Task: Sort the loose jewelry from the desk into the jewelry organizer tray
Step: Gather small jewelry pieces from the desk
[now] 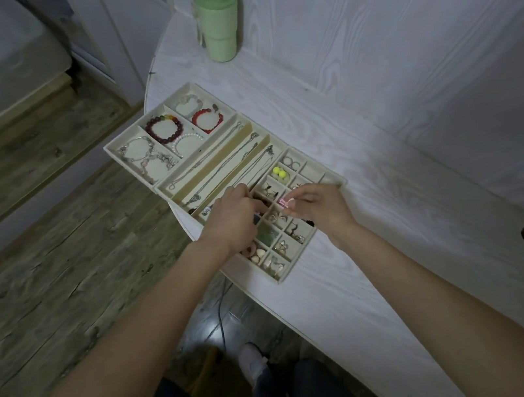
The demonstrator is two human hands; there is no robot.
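Both forearms reach in over the grid tray (308,237). Right hand (318,205) pinches a small pink piece (283,202) above a middle cell. Left hand (234,218) has fingers curled into the cells; can't tell if it holds anything. Bracelet tray (116,151) overhangs the desk (388,178) edge; necklace tray (214,164) sits between. Green tumbler (218,20) stands well behind.

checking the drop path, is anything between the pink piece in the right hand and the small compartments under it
Nothing visible blocks it. The right hand pinches the small pink piece directly above the grid of small compartments. The left hand reaches into cells to the left, beside the path rather than in it.
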